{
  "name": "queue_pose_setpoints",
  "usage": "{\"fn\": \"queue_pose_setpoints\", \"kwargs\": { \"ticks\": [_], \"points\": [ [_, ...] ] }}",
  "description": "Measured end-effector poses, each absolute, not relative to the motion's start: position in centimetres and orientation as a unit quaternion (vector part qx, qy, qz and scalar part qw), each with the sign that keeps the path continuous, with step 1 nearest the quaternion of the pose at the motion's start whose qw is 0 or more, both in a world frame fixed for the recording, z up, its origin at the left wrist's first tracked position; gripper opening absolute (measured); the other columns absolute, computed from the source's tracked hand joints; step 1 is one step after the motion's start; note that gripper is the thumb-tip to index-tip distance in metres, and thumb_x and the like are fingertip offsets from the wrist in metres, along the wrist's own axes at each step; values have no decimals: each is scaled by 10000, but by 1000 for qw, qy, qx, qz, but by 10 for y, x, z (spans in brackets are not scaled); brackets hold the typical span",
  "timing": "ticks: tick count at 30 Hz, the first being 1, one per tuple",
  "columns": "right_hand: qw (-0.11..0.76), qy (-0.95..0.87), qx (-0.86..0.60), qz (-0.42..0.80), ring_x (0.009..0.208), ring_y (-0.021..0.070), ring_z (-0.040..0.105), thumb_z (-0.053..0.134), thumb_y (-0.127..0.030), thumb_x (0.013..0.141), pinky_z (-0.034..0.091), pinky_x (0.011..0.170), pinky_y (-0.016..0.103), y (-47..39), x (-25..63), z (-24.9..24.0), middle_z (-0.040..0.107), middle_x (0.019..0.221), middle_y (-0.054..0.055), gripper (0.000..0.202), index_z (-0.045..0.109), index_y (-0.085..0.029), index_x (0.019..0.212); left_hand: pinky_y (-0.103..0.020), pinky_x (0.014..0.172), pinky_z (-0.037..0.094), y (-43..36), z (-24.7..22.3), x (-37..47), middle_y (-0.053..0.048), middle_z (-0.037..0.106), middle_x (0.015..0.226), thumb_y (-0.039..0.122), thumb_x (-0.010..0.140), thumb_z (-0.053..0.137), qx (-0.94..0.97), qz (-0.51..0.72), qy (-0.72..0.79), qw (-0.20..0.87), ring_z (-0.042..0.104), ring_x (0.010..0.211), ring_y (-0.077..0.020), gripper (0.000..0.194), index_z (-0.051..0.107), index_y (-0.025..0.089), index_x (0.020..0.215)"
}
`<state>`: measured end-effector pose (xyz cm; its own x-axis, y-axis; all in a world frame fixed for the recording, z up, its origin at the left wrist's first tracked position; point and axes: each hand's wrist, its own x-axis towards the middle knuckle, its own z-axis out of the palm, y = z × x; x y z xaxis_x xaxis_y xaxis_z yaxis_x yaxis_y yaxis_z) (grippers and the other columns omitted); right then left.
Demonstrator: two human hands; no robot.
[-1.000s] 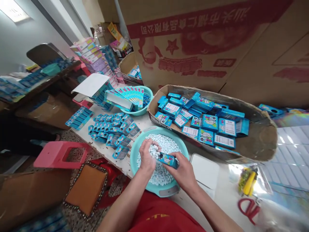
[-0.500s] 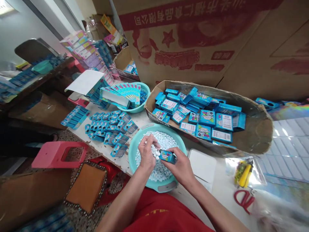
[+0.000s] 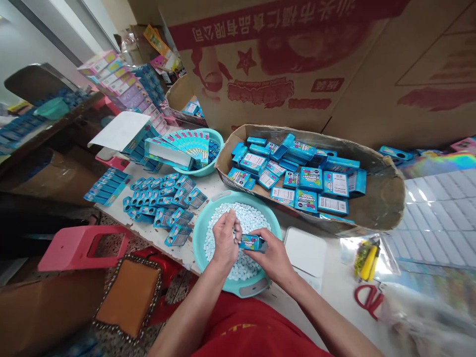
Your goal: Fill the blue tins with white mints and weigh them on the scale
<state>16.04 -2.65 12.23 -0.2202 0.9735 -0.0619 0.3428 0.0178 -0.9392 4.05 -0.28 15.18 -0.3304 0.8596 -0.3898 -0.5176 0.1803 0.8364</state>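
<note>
Over the turquoise basin of small white candies, my left hand is curled closed, with its fingers against the open end of a small blue candy box. Part of what it holds is hidden by the fingers. My right hand grips that box between thumb and fingers, lying on its side with the printed face up. Left of the basin, several blue boxes with round holes stand in rows on the white table.
A long cut-down carton with several blue boxes lies behind the basin. To the right are a white scale-like plate, a yellow-handled tool and red-handled scissors. Another turquoise basin is at the back left; a pink stool stands below.
The white candies that showed in my left hand are now mostly out of sight, and its fingers are curled tighter at the box. My right hand still holds the box. The view has shifted slightly.
</note>
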Motion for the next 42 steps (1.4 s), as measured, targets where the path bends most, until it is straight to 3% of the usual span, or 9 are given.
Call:
{"fn": "queue_pose_setpoints", "kwargs": {
  "ticks": [7, 10, 13, 16, 19, 26, 29, 36, 42],
  "points": [
    [422, -553, -516, 500, 913, 233, 577, 777, -332, 635, 456, 815, 343, -37, 202, 130, 613, 946, 35, 313, 629, -226, 889, -196, 407, 322, 0, 127, 0, 31, 458, 508, 578, 771, 551, 281, 566, 625, 459, 413, 426, -84, 429, 491, 188, 603],
    [441, -535, -571, 439, 887, 230, 574, 781, -375, 639, 469, 786, 339, -51, 238, 126, 597, 931, 41, 314, 639, -228, 878, -373, 822, 466, -9, 89, -19, -68, 671, 875, 450, 753, 615, 551, 293, 699, 350, 593, 928, -244, 240, 652, 215, 728],
    [436, -486, -646, 395, 818, 220, 588, 752, -421, 661, 488, 717, 334, -65, 269, 108, 603, 927, 47, 354, 612, -220, 917, -537, 1054, 240, -21, 58, -25, -117, 466, 1378, 376, 805, 569, 643, 108, 738, 177, 317, 1313, -348, 390, 612, 226, 1163],
    [418, -483, -687, 346, 805, 231, 594, 719, -454, 670, 501, 719, 363, -73, 284, 81, 616, 900, 54, 359, 607, -205, 904, -557, 1019, 270, -21, 42, -21, -197, 302, 1467, 430, 855, 490, 618, 17, 780, 101, 276, 1328, -368, 579, 426, 157, 1361],
    [393, -527, -687, 308, 847, 252, 600, 674, -487, 702, 506, 753, 406, -76, 285, 69, 627, 899, 67, 363, 603, -200, 911, -540, 939, 352, -9, 36, -11, -197, 340, 1425, 504, 861, 448, 575, -11, 814, 87, 353, 1258, -373, 586, 434, 179, 1348],
    [406, -574, -689, 176, 1017, 247, 558, 587, -520, 802, 464, 875, 394, 16, 290, 135, 579, 1121, 103, 446, 527, -210, 1118, -423, 849, 419, -1, 35, 28, -137, 521, 1160, 548, 845, 436, 564, -3, 804, 188, 501, 1065, -315, 519, 532, 200, 1218],
    [231, -553, -776, 194, 1142, 242, 494, 555, -512, 825, 405, 951, 365, 107, 288, 139, 532, 1210, 124, 478, 499, -197, 1180, -375, 820, 423, -15, 34, 40, -116, 550, 1071, 449, 852, 455, 616, 18, 756, 221, 550, 981, -279, 392, 590, 209, 1131],
    [109, -481, -838, 233, 1215, 479, 347, 835, -349, 492, 294, 933, 614, 207, 264, 95, 367, 1320, 277, 846, 483, -77, 1213, -303, 710, 441, -28, 37, 23, -24, 611, 764, 305, 690, 604, 505, 253, 720, 403, 592, 768, -211, 93, 628, 221, 718],
    [164, -538, -767, 307, 968, 275, 586, 669, -147, 634, 466, 804, 368, 173, 284, 128, 604, 1077, 122, 589, 488, -142, 1195, -182, 375, 285, -24, 56, 1, 17, 576, 626, 358, 639, 683, 119, 408, 584, 692, 490, 435, -104, 272, 566, 189, 817]
  ]
}}
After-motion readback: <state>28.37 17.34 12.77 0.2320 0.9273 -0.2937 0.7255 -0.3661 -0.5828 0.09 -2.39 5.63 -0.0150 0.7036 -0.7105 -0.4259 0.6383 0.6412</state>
